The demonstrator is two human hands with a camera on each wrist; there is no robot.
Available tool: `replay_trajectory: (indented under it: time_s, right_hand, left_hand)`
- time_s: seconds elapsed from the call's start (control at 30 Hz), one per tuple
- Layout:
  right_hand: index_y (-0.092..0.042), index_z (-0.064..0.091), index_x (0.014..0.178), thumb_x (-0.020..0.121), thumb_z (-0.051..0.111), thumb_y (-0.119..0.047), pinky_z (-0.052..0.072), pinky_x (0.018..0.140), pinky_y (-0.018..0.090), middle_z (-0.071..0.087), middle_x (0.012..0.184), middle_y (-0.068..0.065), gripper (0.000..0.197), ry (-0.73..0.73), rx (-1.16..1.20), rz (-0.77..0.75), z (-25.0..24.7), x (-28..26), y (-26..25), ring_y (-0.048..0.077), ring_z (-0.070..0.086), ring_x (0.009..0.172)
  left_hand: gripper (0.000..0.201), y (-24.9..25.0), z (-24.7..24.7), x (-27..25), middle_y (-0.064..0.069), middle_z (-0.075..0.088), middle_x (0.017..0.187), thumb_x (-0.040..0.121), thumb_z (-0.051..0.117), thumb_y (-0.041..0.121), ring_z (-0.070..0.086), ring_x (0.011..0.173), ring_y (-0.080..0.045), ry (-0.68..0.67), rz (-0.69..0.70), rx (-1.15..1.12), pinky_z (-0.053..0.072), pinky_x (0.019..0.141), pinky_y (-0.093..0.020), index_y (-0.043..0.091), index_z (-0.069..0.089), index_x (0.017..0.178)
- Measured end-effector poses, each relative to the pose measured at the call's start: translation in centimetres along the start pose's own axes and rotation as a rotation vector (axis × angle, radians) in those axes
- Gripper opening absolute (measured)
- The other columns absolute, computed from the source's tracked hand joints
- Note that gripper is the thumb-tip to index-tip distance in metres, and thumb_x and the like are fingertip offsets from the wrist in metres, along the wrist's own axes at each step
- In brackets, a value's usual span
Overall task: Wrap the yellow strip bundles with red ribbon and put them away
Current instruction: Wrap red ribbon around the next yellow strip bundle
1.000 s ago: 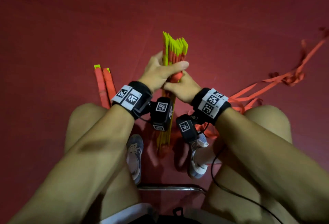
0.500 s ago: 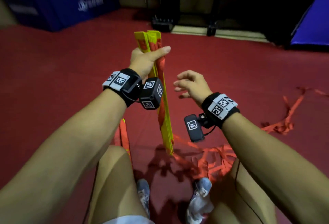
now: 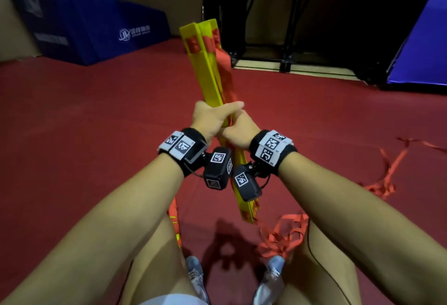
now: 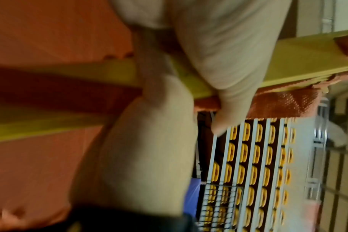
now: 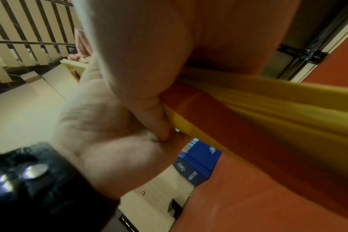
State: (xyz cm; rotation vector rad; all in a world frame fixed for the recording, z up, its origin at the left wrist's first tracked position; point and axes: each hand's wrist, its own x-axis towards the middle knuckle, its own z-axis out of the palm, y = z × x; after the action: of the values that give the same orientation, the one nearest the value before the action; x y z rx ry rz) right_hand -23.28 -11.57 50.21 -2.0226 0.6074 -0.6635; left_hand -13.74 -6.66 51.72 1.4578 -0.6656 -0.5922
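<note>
1. The long bundle of flat yellow plastic strips [image 3: 205, 74] stands in the middle of the head view. Its long axis runs from the upper middle down to the lower middle, leaning a little to the left at the top.
2. The left hand [image 3: 210, 118] is clenched round the bundle's middle, thumb across the front. The right hand [image 3: 238, 132] touches it just below and is curled round the bundle too.
3. The thin red woven ribbon [image 3: 223, 72] runs up the bundle's right side. I think the right hand is nearer for the next turn.
4. The black wrist cameras [image 3: 217, 166] hide part of the bundle's lower half. Both wrist views are blurry, so I cannot tell if the right fingers [image 5: 157, 119] pinch the ribbon or only press it. A loose heap of red ribbon [image 3: 283, 234] lies at the lower right. Where it joins the bundle is hidden.
</note>
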Motion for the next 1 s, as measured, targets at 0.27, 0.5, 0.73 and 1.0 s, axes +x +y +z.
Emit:
replay_trajectory:
  time_s: [0.27, 0.5, 0.73, 1.0]
  right_hand:
    - [-0.012, 0.066, 0.079, 0.065, 0.089, -0.025, 0.047, 0.062, 0.026, 0.068, 0.074, 0.002, 0.03, -0.195, -0.028, 0.359, 0.3, -3.8, 7.3, 0.014, 0.06, 0.064]
    - [-0.011, 0.063, 0.071, 0.079, 0.08, -0.007, 0.047, 0.046, 0.022, 0.065, 0.057, 0.002, 0.019, -0.325, -0.11, 0.535, -2.4, -6.5, 10.1, 0.015, 0.06, 0.045]
    - [-0.006, 0.066, 0.079, 0.078, 0.08, -0.014, 0.044, 0.043, 0.023, 0.064, 0.054, 0.006, 0.016, -0.286, -0.21, 0.463, -0.8, -3.1, 7.8, 0.018, 0.055, 0.041]
    - [-0.014, 0.061, 0.07, 0.07, 0.081, -0.033, 0.041, 0.053, 0.03, 0.059, 0.06, 0.0, 0.028, -0.242, -0.166, 0.344, 1.5, -0.7, 8.1, 0.015, 0.051, 0.05]
  left_hand:
    - [0.047, 0.6, -1.1, 2.2, -0.01, 0.069, 0.063, 0.075, 0.085, 0.017, 0.067, 0.054, -0.023, 0.17, -0.122, -0.391, 0.05, 0.048, -0.029, -0.01, 0.065, 0.109]
    - [0.028, -1.2, -5.2, 6.3, -0.005, 0.066, 0.057, 0.082, 0.082, 0.016, 0.066, 0.047, -0.016, 0.35, -0.266, -0.599, 0.047, 0.046, -0.024, 0.004, 0.061, 0.098]
    - [0.111, -8.8, -2.5, 5.6, -0.015, 0.071, 0.098, 0.05, 0.096, 0.063, 0.073, 0.074, -0.029, 0.209, -0.458, -0.534, 0.063, 0.075, -0.049, 0.009, 0.055, 0.138]
    - [0.079, -8.3, -1.2, 3.0, -0.017, 0.071, 0.099, 0.062, 0.094, 0.024, 0.074, 0.085, -0.03, 0.125, -0.474, -0.333, 0.06, 0.085, -0.056, 0.009, 0.044, 0.122]
